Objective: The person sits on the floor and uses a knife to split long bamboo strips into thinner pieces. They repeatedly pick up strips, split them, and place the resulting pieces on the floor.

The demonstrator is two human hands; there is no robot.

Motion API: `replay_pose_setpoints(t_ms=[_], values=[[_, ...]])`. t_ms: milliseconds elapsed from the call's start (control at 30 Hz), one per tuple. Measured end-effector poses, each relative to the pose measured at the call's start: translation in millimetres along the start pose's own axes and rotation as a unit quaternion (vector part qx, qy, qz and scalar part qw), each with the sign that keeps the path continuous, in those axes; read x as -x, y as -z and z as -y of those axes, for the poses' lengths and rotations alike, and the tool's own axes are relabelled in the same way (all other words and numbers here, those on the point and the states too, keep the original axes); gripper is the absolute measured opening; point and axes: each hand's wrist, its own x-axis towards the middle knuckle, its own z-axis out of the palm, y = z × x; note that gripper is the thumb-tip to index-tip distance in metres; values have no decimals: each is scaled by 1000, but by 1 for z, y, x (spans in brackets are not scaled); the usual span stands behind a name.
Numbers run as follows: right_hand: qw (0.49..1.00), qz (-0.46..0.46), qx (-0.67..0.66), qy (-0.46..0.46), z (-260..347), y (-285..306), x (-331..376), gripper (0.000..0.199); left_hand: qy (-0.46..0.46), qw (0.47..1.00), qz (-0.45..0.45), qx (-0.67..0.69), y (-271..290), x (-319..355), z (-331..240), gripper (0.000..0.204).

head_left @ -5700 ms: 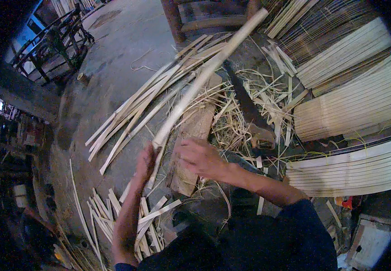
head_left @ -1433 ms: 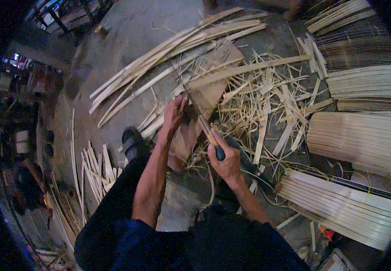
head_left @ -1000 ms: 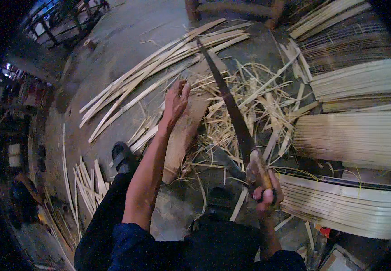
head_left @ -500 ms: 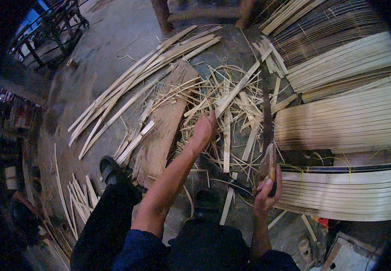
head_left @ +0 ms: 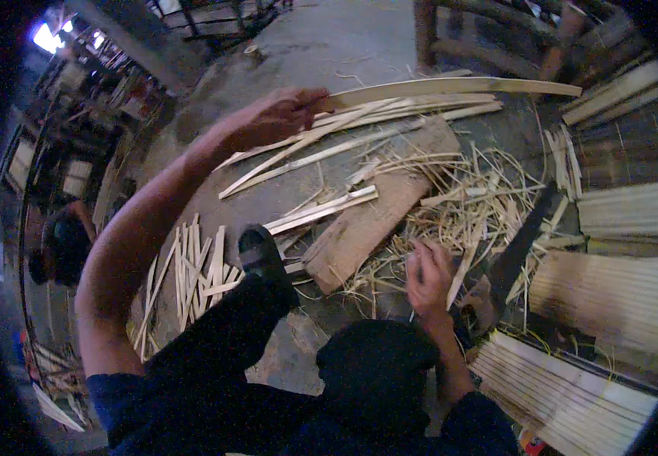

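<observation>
Now the left hand (head_left: 287,114), near eleven o'clock, pinches the end of a long wooden strip (head_left: 450,87) that reaches past one o'clock, above the strip pile (head_left: 329,154). At four, the right hand (head_left: 429,280) has loosely curled fingers, nothing visible in them, just beside the saw (head_left: 523,247) at three. A plank (head_left: 382,216) lies near the dial's centre.

A long, pale, flat strip (head_left: 458,86), slightly bowed, extends rightward from the left hand (head_left: 291,111).
</observation>
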Motion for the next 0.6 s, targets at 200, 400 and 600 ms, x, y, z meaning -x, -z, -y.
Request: replay_pose_setpoints(t_ms=[200, 400, 600], values=[[970, 125, 111, 177, -29, -165, -95, 26, 263, 959, -95, -34, 13, 86, -22, 38], [919, 216, 174, 282, -64, -242, -91, 22, 382, 886, -184, 188, -57, 228, 15, 36], [896, 204, 176, 351, -27, -143, -83, 24, 442, 848, -129, 263, -105, 310, 61, 43]])
